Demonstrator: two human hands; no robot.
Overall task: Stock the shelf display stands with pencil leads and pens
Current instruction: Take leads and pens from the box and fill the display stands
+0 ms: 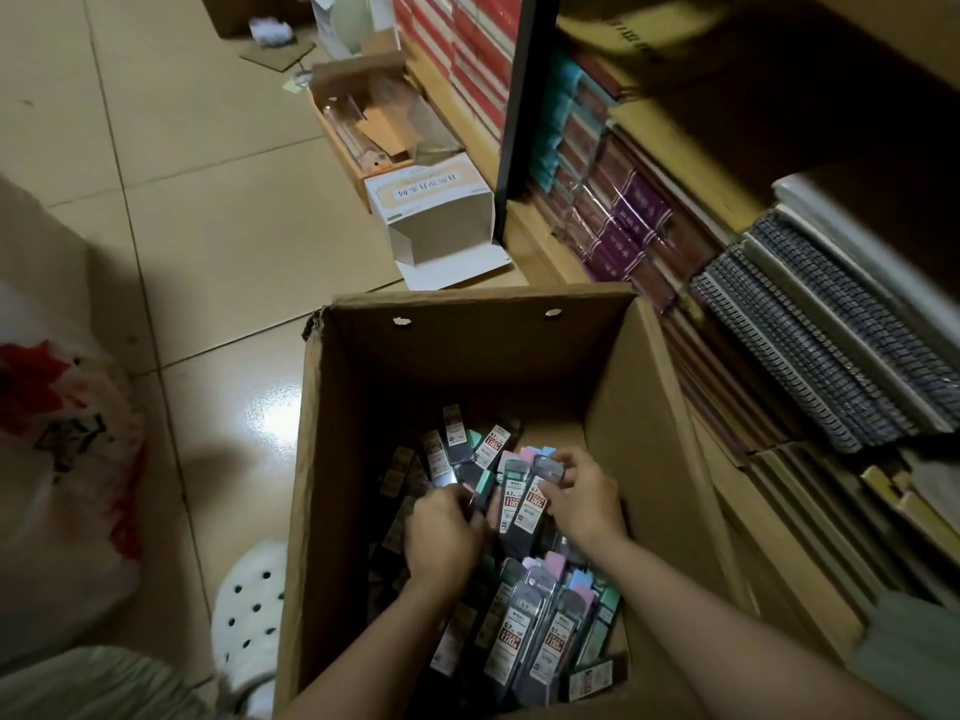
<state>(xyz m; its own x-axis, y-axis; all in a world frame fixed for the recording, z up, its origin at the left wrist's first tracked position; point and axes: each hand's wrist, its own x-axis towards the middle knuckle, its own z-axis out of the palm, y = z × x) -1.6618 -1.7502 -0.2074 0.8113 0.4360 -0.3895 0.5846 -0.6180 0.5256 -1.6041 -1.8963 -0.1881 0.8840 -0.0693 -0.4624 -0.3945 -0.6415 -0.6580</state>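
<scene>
A tall open cardboard box [467,356] stands on the floor below me, its bottom covered with several loose pencil lead packs [524,641]. Both my hands are deep inside it. My right hand [584,504] grips a small bunch of lead packs [527,504] with red and white labels, held upright. My left hand [441,532] is closed around darker packs just to the left, its fingers curled over them. Pastel pink, blue and green pack ends [530,454] poke up between the hands.
Low shelves on the right hold stacked notebooks [618,220] and spiral-bound pads [810,345]. An empty white carton [441,220] and an open box of scraps [379,127] lie on the tiled floor beyond. A plastic bag [62,459] sits at left, a white clog [249,615] near the box.
</scene>
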